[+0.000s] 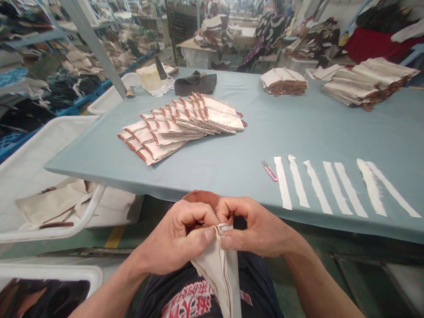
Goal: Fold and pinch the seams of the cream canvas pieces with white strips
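Both my hands meet at the front edge of the table, pinching a cream fabric piece (215, 269) with a brown-edged seam. My left hand (185, 234) grips it between thumb and bent fingers. From the other side, my right hand (255, 225) pinches the same folded edge, thumb tip close to the left thumb. The cloth hangs down over my dark printed shirt. A brown part (202, 197) shows behind my fingers; whether it belongs to the same piece I cannot tell.
A fanned stack of cream pieces (185, 126) lies on the blue-green table (251, 145). Pink thread snips (269, 171) and several white strips (318, 187) lie to the right. More stacks (367, 81) sit farther back. White bins (59, 132) stand at left; a person (271, 26) is beyond.
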Available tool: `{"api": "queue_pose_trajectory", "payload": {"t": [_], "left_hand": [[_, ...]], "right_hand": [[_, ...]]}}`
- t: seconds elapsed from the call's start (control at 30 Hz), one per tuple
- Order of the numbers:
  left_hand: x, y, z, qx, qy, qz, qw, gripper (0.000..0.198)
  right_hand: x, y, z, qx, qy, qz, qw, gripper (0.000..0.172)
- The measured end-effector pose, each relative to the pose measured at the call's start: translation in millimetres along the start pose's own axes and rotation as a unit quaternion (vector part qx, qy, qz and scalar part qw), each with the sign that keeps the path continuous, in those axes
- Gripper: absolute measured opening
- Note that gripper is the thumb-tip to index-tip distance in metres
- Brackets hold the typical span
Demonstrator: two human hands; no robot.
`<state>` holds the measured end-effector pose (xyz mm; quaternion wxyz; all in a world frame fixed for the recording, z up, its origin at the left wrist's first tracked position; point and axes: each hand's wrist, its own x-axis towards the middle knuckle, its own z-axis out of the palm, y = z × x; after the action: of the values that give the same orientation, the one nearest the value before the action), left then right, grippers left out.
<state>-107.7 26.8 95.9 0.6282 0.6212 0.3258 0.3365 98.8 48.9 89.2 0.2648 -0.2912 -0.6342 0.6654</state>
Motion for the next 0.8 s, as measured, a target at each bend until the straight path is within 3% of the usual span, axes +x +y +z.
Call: {"api": "queue_pose_trajectory", "payload": {"t": [0.17,0.43,0.8], "left_hand": [[-1.3,-11.7,-3.3,-0.056,0.011,-0.042,0.998,0.035],[-5.3,-14.0,-11.3,-0.081,-0.003,-0.05,0.996,0.043],[-4.5,-3.0,-11.2,-0.035,-0.023,-0.065,0.997,0.032]], "right_hand": [[1.1,0.5,1.2,-0.003,0.001,0.003,1.0,0.034],[6.5,-11.5,3.1,-0.066,-0.012,0.027,0.997,0.027],[9.2,-29.4,-3.4,-0.171,-0.043,0.041,0.984,0.035]]}}
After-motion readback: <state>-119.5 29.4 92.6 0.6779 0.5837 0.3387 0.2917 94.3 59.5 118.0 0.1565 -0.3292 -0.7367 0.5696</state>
